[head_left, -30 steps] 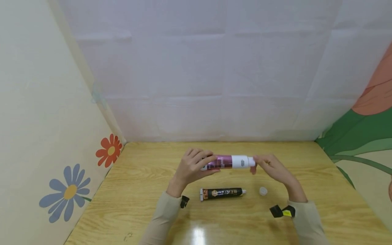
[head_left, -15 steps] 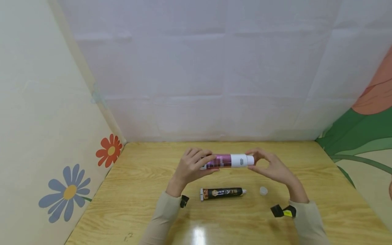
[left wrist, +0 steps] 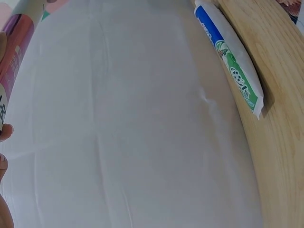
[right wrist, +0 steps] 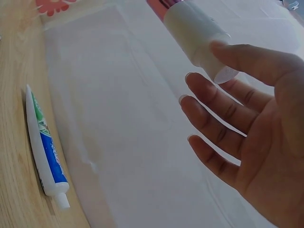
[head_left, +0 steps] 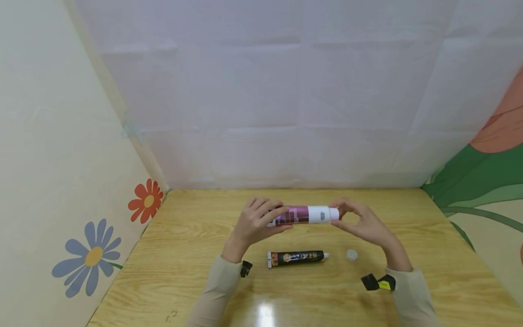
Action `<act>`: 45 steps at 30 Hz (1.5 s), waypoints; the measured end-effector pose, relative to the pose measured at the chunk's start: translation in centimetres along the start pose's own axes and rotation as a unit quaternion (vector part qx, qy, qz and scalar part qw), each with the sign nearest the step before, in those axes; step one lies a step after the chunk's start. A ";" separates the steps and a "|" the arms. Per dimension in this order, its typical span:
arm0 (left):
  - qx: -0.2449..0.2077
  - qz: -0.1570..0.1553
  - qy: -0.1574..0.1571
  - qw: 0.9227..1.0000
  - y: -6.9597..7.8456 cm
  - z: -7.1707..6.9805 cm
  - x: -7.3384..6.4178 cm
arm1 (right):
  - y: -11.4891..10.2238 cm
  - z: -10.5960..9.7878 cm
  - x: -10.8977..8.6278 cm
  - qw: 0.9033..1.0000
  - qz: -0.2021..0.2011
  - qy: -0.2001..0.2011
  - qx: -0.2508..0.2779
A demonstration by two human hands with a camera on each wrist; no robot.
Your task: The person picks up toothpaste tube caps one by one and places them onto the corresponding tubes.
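Observation:
A purple and white tube is held level above the table. My left hand grips its purple end, fingers over the top and thumb below. At the white end, the thumb and index finger of my right hand pinch the white cap. In the right wrist view the thumb lies on this cap, with the other fingers spread below it. Beneath the held tube, a black toothpaste tube lies on the table, its white nozzle to the right. Right of it sits a small translucent round cap.
A white, green and blue toothpaste tube lies on the table close to a white sheet in the wrist views; it does not show in the head view. The wooden table ends at painted walls on both sides.
My right hand has shifted from the cap's far end to a pinch around it, thumb and index finger now spread over it. The held tube moved very slightly left. The left hand keeps its grip.

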State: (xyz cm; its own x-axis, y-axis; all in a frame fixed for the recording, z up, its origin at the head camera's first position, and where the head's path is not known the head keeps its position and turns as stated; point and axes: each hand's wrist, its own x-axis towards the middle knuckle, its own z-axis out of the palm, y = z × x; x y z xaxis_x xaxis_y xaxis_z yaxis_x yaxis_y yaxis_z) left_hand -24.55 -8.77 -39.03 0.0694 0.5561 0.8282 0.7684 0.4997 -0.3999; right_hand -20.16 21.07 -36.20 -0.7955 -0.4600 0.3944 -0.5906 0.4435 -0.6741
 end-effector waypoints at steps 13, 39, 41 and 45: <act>0.002 -0.006 -0.006 1.000 -0.1 0.0 0.0 | 1.4 0.1 0.2 1.000 0.007 -0.011 -0.011; -0.002 0.008 0.008 1.000 -0.1 0.1 -0.1 | 3.1 0.4 0.2 0.999 0.015 -0.022 -0.020; -0.002 0.007 0.007 1.000 -0.1 0.0 -0.1 | 3.2 0.4 0.2 0.999 0.015 -0.023 -0.022; -0.002 0.007 0.009 1.000 -0.1 0.0 -0.1 | 3.5 0.5 0.3 0.999 0.010 -0.020 -0.027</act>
State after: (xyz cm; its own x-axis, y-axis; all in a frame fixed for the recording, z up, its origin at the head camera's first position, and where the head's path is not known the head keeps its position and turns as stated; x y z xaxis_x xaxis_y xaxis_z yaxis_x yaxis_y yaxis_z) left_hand -24.63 -8.83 -39.05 0.0910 0.5507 0.8297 0.7694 0.4901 -0.4097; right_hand -22.37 22.05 -38.76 -0.8016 -0.4810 0.3550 -0.5821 0.4928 -0.6467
